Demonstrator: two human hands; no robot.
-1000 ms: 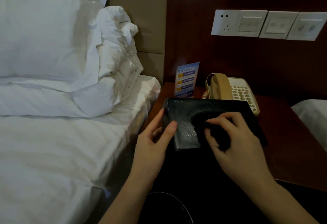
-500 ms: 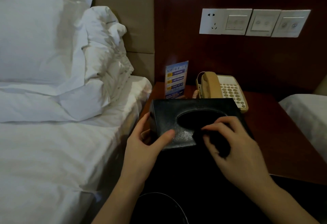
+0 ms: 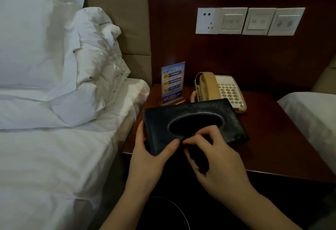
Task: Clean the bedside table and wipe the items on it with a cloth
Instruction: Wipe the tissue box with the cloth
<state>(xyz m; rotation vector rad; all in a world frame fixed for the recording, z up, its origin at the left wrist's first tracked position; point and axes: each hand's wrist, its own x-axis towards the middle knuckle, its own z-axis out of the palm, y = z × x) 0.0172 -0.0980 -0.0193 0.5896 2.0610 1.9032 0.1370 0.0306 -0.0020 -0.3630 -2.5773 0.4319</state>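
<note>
Two hands (image 3: 183,158) around black tissue box (image 3: 196,120)

Since 1 s ago the right hand (image 3: 216,162) w/ dark cloth (image 3: 197,158) slid left along the tissue box (image 3: 196,120) near edge, now almost touching the left hand (image 3: 147,158) thumb; box tilted flatter.

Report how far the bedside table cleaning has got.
Done: nothing shows as finished. In hand: the left hand holds the black tissue box while the right hand rubs a dark cloth along its near edge. Left: the phone, the sign and the tabletop itself show no sign of wiping.
</note>
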